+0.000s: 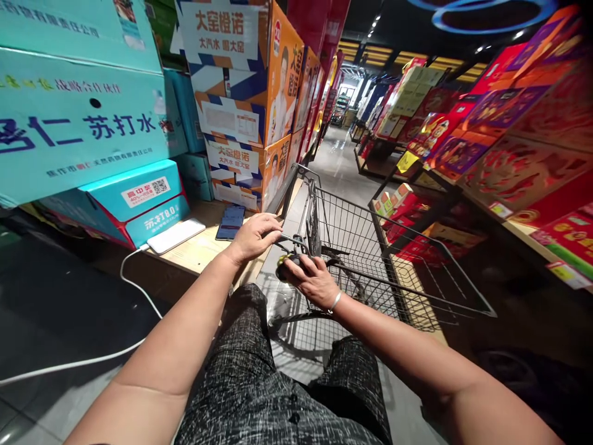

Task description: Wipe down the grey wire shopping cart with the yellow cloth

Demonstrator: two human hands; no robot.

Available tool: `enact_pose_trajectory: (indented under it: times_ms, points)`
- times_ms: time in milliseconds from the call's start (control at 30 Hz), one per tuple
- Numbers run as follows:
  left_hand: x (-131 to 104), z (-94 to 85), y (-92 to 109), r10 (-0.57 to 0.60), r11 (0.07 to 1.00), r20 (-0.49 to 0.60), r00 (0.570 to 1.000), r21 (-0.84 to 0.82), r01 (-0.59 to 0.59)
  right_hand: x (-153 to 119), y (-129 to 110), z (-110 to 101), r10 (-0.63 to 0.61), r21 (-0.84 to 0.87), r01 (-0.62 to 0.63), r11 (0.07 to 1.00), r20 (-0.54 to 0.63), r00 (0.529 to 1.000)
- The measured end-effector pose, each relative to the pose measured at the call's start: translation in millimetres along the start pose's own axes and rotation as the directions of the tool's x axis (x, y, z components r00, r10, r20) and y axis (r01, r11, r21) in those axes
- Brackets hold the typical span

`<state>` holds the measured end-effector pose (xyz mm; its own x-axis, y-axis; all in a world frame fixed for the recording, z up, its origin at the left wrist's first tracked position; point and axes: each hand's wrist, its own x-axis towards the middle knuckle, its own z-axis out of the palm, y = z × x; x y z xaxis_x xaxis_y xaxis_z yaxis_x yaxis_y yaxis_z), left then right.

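Note:
My left hand point(256, 236) is closed near the wooden ledge, its fingertips pinching one end of a thin grey-blue strand point(291, 238). The strand runs rightward to a small dark loop or knot above my right hand. My right hand point(315, 283), with a silver bracelet at the wrist, is wrapped round a small dark rounded object point(280, 269) with a yellow edge; the fingers hide most of it. Just behind both hands stands a black wire shopping cart point(361, 228).
On the wooden ledge point(204, 247) lie a dark phone point(230, 222) and a white power bank point(176, 236) with a white cable. Turquoise boxes point(83, 117) and orange cartons point(278, 80) are stacked at left. Shelves of red gift boxes point(509, 130) line the right, across an aisle.

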<state>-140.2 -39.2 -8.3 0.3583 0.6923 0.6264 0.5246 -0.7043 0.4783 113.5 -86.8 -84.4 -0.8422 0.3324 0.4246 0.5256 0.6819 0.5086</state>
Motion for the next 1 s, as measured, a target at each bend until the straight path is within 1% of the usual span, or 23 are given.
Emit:
enact_pose_trajectory:
  times_ms: [67,100,167,200,267,333,400,467,500,533,600,633,700,767,833,867,900,933,1000]
  points:
    - [1.2,1.1,-1.8,0.016,1.0,0.023,1.0,0.022,-0.017,-27.7,2.3,8.5,-0.031,0.025,0.031,0.999,0.029,0.999]
    - [1.5,1.1,-2.8,0.028,0.999,0.042,0.999,0.027,-0.029,-36.7,3.6,11.4,-0.045,0.038,0.044,0.998,0.029,0.999]
    - [1.9,0.4,-5.1,0.063,0.997,0.081,0.995,0.044,-0.067,-41.9,6.6,12.5,-0.043,0.058,0.042,0.997,0.007,0.999]
    - [1.9,0.0,-6.3,0.08,0.994,0.097,0.992,0.06,-0.086,-37.5,8.5,10.4,-0.025,0.063,0.026,0.998,-0.013,1.0]
    - [1.9,-1.3,-8.3,0.087,0.988,0.124,0.988,0.116,-0.101,-17.4,13.3,2.2,0.036,0.065,-0.031,0.997,-0.079,0.996]
    - [2.0,-3.5,-9.0,0.059,0.978,0.144,0.988,0.192,-0.087,10.9,19.1,-7.3,0.097,0.071,-0.087,0.994,-0.152,0.984]
    - [2.7,-7.6,-7.7,0.014,0.965,0.191,0.981,0.254,-0.063,35.9,25.0,-13.4,0.134,0.076,-0.121,0.99,-0.198,0.971]
    - [4.0,-13.0,-4.1,-0.045,0.951,0.269,0.962,0.305,-0.04,47.3,29.8,-13.5,0.126,0.052,-0.117,0.992,-0.217,0.968]
    - [4.8,-15.7,-1.6,-0.077,0.941,0.308,0.948,0.336,-0.033,46.0,31.3,-11.3,0.111,0.031,-0.107,0.994,-0.222,0.969]
    - [5.4,-18.0,1.4,-0.106,0.927,0.338,0.935,0.375,-0.03,39.8,32.1,-7.8,0.096,0.01,-0.096,0.995,-0.224,0.97]
    - [5.6,-20.5,7.9,-0.137,0.884,0.353,0.925,0.466,-0.047,14.0,31.0,2.0,0.078,-0.007,-0.081,0.997,-0.192,0.978]
    - [4.9,-20.3,11.1,-0.139,0.858,0.347,0.927,0.51,-0.062,-3.9,29.1,7.9,0.076,0.001,-0.077,0.997,-0.148,0.986]
    - [2.4,-17.4,16.8,-0.135,0.813,0.326,0.936,0.576,-0.084,-43.6,23.3,20.4,0.063,0.033,-0.062,0.998,-0.021,0.998]
    - [-0.8,-12.2,20.9,-0.14,0.786,0.311,0.94,0.612,-0.086,-79.6,16.2,31.1,0.039,0.068,-0.047,0.997,0.11,0.993]
    - [-3.6,-6.6,23.5,-0.153,0.773,0.303,0.941,0.629,-0.077,-101.5,10.9,36.0,0.036,0.093,-0.054,0.994,0.184,0.982]
    - [-4.5,-4.3,24.6,-0.161,0.768,0.298,0.941,0.637,-0.07,-104.8,9.7,35.3,0.05,0.1,-0.07,0.993,0.195,0.98]
    - [-5.1,-2.4,25.7,-0.171,0.762,0.293,0.941,0.645,-0.062,-102.6,9.9,32.5,0.069,0.105,-0.091,0.99,0.191,0.979]
    - [-5.3,-1.0,27.1,-0.181,0.755,0.287,0.941,0.653,-0.054,-94.9,11.4,27.7,0.091,0.109,-0.11,0.988,0.171,0.981]
    - [-4.5,0.5,31.1,-0.202,0.737,0.275,0.94,0.675,-0.039,-66.2,18.2,14.4,0.134,0.11,-0.146,0.983,0.103,0.986]
